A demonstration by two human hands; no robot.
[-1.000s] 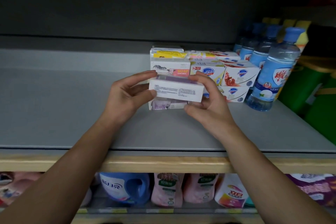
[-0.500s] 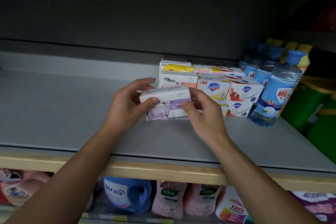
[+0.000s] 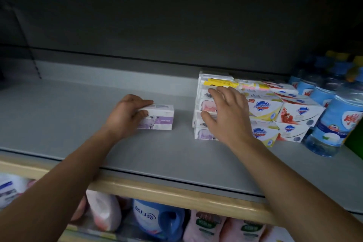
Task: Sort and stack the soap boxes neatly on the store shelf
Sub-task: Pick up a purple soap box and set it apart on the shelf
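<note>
Currently on shelf (image 3: 78, 124): 1 purple box (image 3: 160, 117), standing alone, well left of the stack (image 3: 255, 108). Left hand (image 3: 125, 116) grips its left end, fingers curled over the top, thumb on the front. Right hand (image 3: 225, 116), fingers spread and relaxed, rests against the stack's left column, gripping nothing. Bottles (image 3: 334, 120) stand just right of the stack.

One head-worn, wide-angle view, aimed forward and down

The grey shelf (image 3: 59, 124) is seen from close in front and slightly above, its wooden front edge (image 3: 157, 192) crossing the lower frame, with a lower shelf glimpsed beneath. Both forearms are seen entering from the bottom corners. Straight lines are bent near the edges. No second view is given.
</note>
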